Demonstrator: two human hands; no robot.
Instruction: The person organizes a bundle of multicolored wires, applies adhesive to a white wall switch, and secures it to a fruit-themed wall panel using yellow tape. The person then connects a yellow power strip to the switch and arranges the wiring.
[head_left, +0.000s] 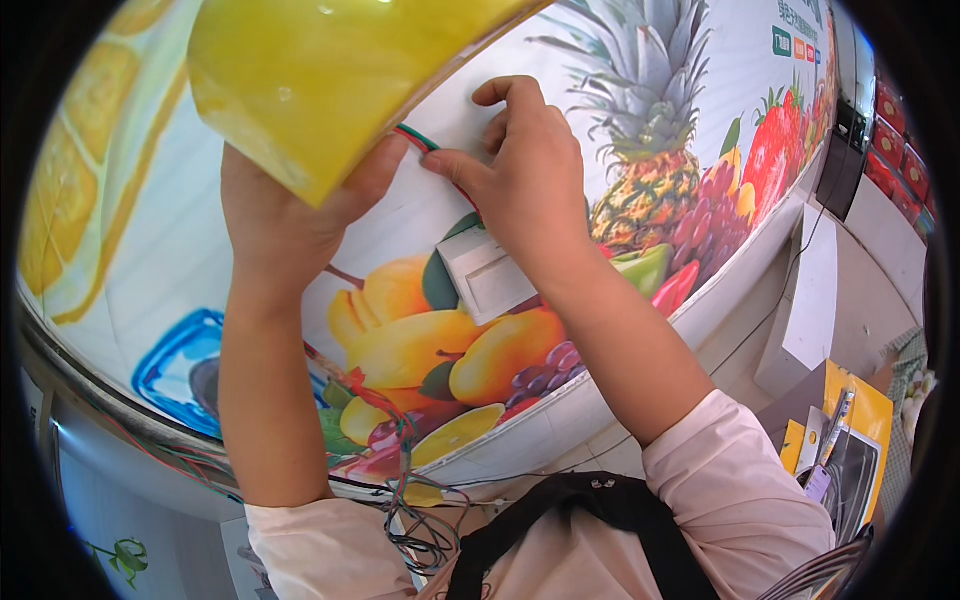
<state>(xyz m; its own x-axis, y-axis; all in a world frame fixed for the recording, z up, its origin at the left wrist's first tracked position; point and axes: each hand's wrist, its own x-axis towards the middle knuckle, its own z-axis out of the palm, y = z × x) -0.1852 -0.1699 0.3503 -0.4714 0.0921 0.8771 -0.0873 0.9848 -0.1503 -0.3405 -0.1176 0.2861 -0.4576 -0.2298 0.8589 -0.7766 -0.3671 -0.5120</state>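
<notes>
Before me is a surface printed with fruit pictures (615, 97). My left hand (300, 202) grips the lower edge of a yellow panel-like object (300, 82), its fingers partly hidden behind it. Red and green wires (414, 138) run out from under that object's edge. My right hand (517, 157) has its thumb against these wires; its fingers are curled and apart, and whether it pinches them cannot be told. Below the right hand, a white rectangular box (487, 277) lies on the printed surface, with the wires leading towards it.
A tangle of red, green and black wires (424, 525) hangs at the surface's near edge. More wires (180, 457) run along the lower left rim. At right are a white ledge (806, 300), a yellow box holding tools or packets (874, 397), and red boxes (892, 142).
</notes>
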